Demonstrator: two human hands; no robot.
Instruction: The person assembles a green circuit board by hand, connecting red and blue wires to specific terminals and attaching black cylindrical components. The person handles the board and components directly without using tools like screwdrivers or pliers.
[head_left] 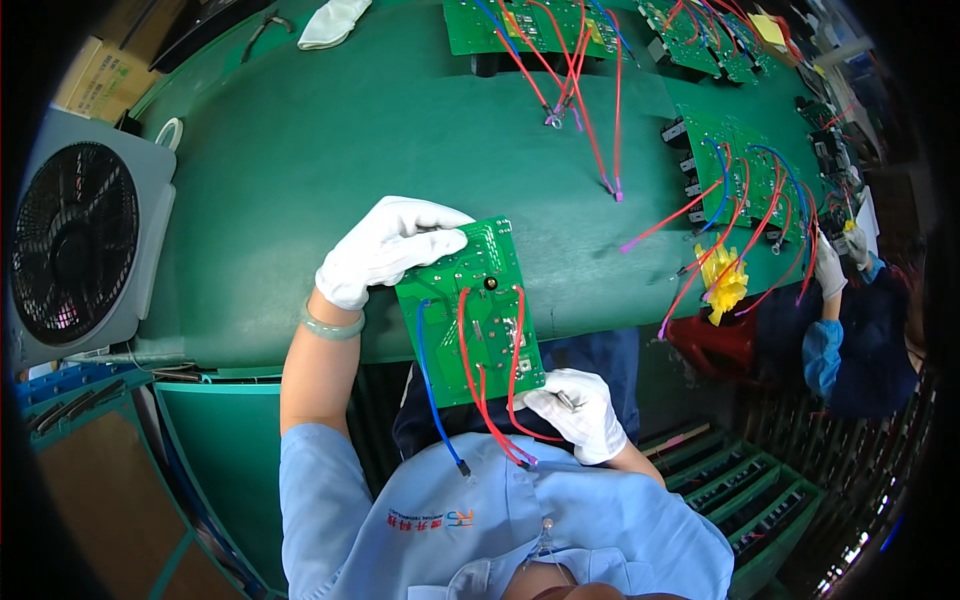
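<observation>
A green circuit board is held up at the table's near edge, tilted, its soldered side in view. Three red wires and one blue wire hang from it toward me. My left hand, in a white glove, grips the board's far left corner, thumb on its face. At the near right corner my right hand, also gloved, is closed with its fingertips at the board's edge beside a red wire. A small greyish thing shows at these fingers; I cannot make out what it is.
More wired circuit boards lie on the green table, at the back and on the right. Yellow material hangs by the right edge. A box fan stands left. A co-worker's gloved hand is at far right. Green racks stand below.
</observation>
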